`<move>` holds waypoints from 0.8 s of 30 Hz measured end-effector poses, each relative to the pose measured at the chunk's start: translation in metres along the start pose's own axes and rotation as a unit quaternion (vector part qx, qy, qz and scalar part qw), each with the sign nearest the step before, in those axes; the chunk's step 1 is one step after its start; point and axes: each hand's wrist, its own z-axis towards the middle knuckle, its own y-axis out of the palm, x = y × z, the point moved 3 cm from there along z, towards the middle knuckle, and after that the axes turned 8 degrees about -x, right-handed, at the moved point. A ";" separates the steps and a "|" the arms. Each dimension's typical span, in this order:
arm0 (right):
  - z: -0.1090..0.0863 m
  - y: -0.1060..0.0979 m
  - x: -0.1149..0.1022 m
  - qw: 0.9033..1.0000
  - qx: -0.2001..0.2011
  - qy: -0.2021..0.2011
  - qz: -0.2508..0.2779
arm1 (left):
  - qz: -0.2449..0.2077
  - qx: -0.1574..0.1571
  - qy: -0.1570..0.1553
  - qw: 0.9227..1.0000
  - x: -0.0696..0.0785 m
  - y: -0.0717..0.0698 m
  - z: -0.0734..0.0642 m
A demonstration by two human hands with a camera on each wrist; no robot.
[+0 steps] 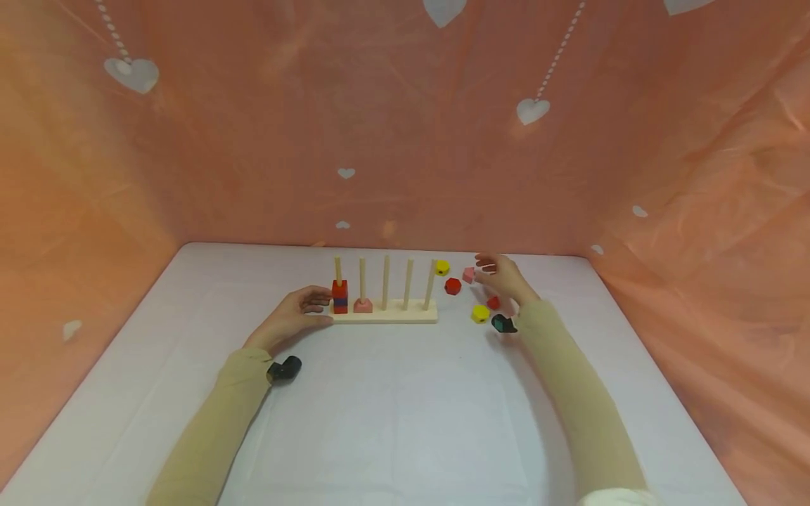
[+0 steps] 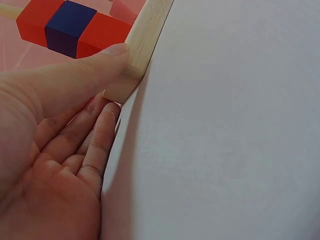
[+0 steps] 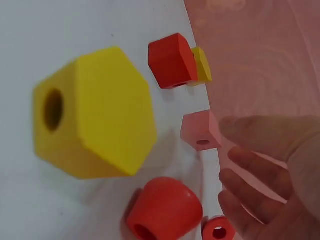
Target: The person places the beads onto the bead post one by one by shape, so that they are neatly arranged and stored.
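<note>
A wooden peg stand [image 1: 386,317] with several upright pegs sits mid-table. Its leftmost peg carries stacked red and blue blocks [image 1: 340,296]; a pink block [image 1: 363,306] lies at the base of the peg beside it. My left hand [image 1: 294,315] holds the stand's left end, thumb on the front edge [image 2: 135,60] and fingers round the end. Over the loose blocks on the right hovers my right hand [image 1: 504,279], fingers spread and holding nothing. Closest to its thumb in the right wrist view is a pink block [image 3: 200,129] with a hole.
Near the right hand lie a yellow hexagonal block [image 1: 481,313], a red block [image 1: 452,286], another yellow block [image 1: 442,268] and a rounded red block [image 3: 167,207]. A small red ring-shaped piece [image 3: 218,228] shows below the fingers. Pink cloth [image 1: 392,140] hangs behind the white table [image 1: 392,422].
</note>
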 end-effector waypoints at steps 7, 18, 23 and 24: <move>0.008 0.004 -0.006 1.000 -0.021 0.007 -0.003 | -0.004 0.004 0.004 1.000 -0.005 -0.002 0.002; 0.016 0.004 0.006 0.999 -0.022 0.048 0.010 | 0.004 0.003 0.018 1.000 -0.001 -0.002 0.002; 0.017 0.006 0.007 0.999 -0.022 0.040 0.023 | 0.003 0.003 0.016 1.000 -0.003 -0.003 0.002; 0.017 0.006 0.006 0.999 -0.023 0.038 0.025 | 0.001 0.005 0.013 1.000 -0.003 -0.003 0.002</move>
